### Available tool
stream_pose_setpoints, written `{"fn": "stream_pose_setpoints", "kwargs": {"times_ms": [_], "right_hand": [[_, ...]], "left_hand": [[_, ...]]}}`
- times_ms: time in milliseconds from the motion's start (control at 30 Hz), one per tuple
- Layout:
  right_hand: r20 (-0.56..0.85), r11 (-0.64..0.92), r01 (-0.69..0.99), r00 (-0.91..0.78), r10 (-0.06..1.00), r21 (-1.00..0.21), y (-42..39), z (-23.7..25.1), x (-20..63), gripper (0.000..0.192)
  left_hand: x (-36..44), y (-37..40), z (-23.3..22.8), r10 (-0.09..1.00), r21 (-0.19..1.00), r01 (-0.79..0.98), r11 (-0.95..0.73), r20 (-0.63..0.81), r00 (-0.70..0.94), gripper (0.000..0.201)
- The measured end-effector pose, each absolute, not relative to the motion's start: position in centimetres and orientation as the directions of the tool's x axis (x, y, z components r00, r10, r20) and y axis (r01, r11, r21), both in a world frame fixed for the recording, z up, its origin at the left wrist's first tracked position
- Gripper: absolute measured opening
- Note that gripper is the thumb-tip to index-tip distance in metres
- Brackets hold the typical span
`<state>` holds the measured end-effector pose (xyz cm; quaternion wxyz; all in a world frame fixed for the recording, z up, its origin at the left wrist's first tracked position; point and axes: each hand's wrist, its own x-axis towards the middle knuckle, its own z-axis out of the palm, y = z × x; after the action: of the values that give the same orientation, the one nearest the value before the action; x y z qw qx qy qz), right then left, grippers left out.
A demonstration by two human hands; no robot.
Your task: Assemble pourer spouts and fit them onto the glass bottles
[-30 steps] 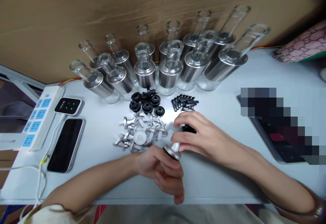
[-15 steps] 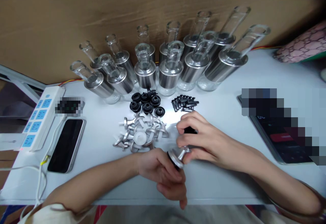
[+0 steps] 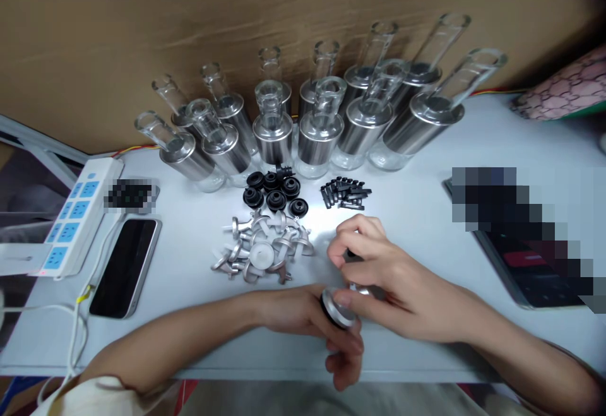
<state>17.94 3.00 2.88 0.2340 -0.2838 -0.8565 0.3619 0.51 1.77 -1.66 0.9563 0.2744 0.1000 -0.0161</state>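
Near the front of the table, my left hand (image 3: 317,318), its fingers curled, holds a silver bottle pourer (image 3: 339,312) with a black ring under its round base. My right hand (image 3: 383,271) is closed about the same pourer from the right, its thumb on the silver base and its fingers bent over the spout, which is partly hidden. A dark patch shows under the right fingers; I cannot tell what it is. Left of the hands lies a pile of silver pourers (image 3: 262,255). Behind them sit several black stoppers (image 3: 276,200) and a cluster of small black levers (image 3: 345,192).
Two rows of glass bottles (image 3: 272,141) with metal sleeves stand along the back by the brown board. At left are a power strip (image 3: 76,214), a phone (image 3: 125,267) and white cables. A large dark device (image 3: 525,264) lies at right, near a pink patterned item (image 3: 563,88).
Both hands have shifted slightly right with the pourer. The right thumb has come onto the silver base, and the spout, visible before, is now mostly covered by the right hand.
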Motion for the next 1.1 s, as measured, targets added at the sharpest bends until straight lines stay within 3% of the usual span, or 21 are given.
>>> {"fn": "stream_pose_setpoints", "kwargs": {"times_ms": [267, 667, 800, 933, 1100], "right_hand": [[0.231, 0.516, 0.267, -0.666, 0.709, -0.814, 3.7, 2.5, 18.7, 0.013], [0.197, 0.525, 0.274, -0.712, 0.674, -0.805, 3.5, 2.8, 18.4, 0.029], [0.24, 0.518, 0.214, -0.7, 0.673, -0.828, 3.4, 3.0, 18.5, 0.034], [0.273, 0.522, 0.231, -0.643, 0.715, -0.821, 3.4, 3.5, 18.7, 0.01], [0.286, 0.547, 0.161, -0.714, 0.639, -0.821, 3.6, 3.6, 19.0, 0.022]], "left_hand": [[0.1, 1.5, -1.8, 0.084, 0.493, 0.023, 0.869, -0.194, 0.977, 0.051], [0.3, 1.3, -2.5, -0.001, 0.45, 0.104, 0.887, -0.223, 0.975, 0.05], [0.2, 1.3, -2.4, 0.042, 0.456, 0.077, 0.887, -0.245, 0.969, 0.051], [-0.2, 1.6, -2.3, 0.049, 0.429, 0.014, 0.903, -0.137, 0.989, 0.047], [-0.4, 1.8, -2.7, -0.078, 0.372, 0.033, 0.928, 0.107, 0.991, 0.048]]}}
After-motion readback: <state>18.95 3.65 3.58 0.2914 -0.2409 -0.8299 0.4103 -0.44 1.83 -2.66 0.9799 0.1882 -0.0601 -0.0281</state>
